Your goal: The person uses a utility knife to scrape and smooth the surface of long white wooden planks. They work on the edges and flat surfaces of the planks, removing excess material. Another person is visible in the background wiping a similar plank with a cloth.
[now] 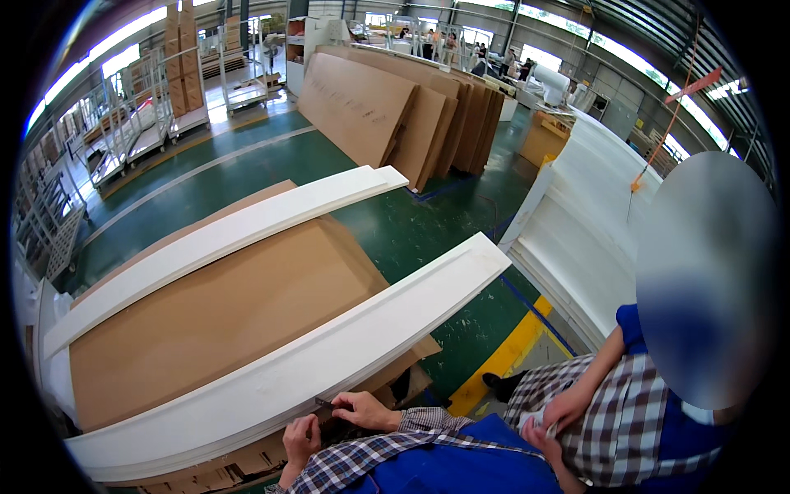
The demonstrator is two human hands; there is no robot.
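Observation:
A long white panel [271, 375] with a raised edge lies across the near side of a cardboard-covered stack. My right hand [366, 411] is at the panel's near edge, its fingers closed around a small dark piece [323, 403] whose kind I cannot make out. Just left of it and lower, my left hand [302, 440] is held close to the same edge, thumb and fingertips pinched together. Whatever might be between those fingertips is too small to tell. A second long white panel [222, 243] lies on the far side of the stack, with brown cardboard [230, 313] showing between the two.
At the right stands a co-worker in a checked apron [609, 412], hands together near my right arm. Behind that person is a large white curved panel [576, 222]. Big cardboard sheets [362, 103] lean upright ahead. Wheeled racks [132, 123] stand at the far left on green floor.

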